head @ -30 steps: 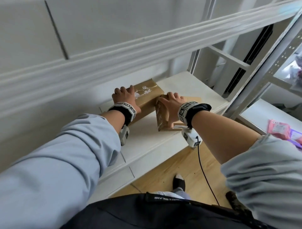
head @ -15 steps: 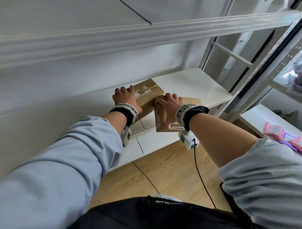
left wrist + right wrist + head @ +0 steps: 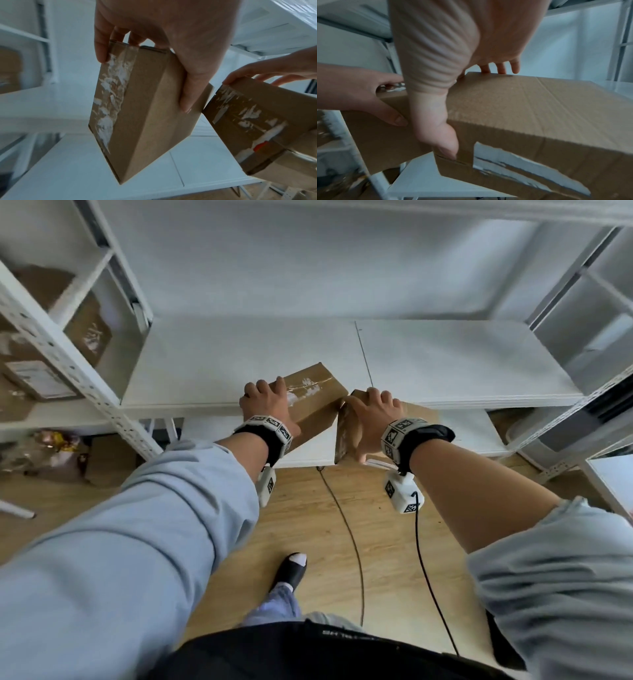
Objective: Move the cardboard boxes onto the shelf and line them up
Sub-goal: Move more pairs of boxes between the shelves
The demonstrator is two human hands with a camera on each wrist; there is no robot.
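Observation:
Two brown cardboard boxes with torn white tape hang in the air at the front edge of the white shelf board (image 3: 445, 364). My left hand (image 3: 265, 400) grips the left box (image 3: 315, 398) from above, fingers over its far edge and thumb on the near face. In the left wrist view that left box (image 3: 137, 115) hangs tilted under the left hand (image 3: 171, 40). My right hand (image 3: 371, 416) grips the right box (image 3: 346, 436) the same way. From the right wrist, the right box (image 3: 522, 115) fills the view under the right hand (image 3: 445, 67). The boxes' near corners touch.
The shelf board is wide and bare, with a seam (image 3: 363, 350) down its middle. White perforated posts (image 3: 85, 364) flank it. A rack at the left holds other cardboard boxes (image 3: 85, 333). A lower board (image 3: 462, 433) lies beneath. Cables (image 3: 346, 525) cross the wooden floor by my foot (image 3: 291, 570).
My head has turned to face the shelf squarely. Both hands have kept their boxes and carried them together to the front edge of the shelf board.

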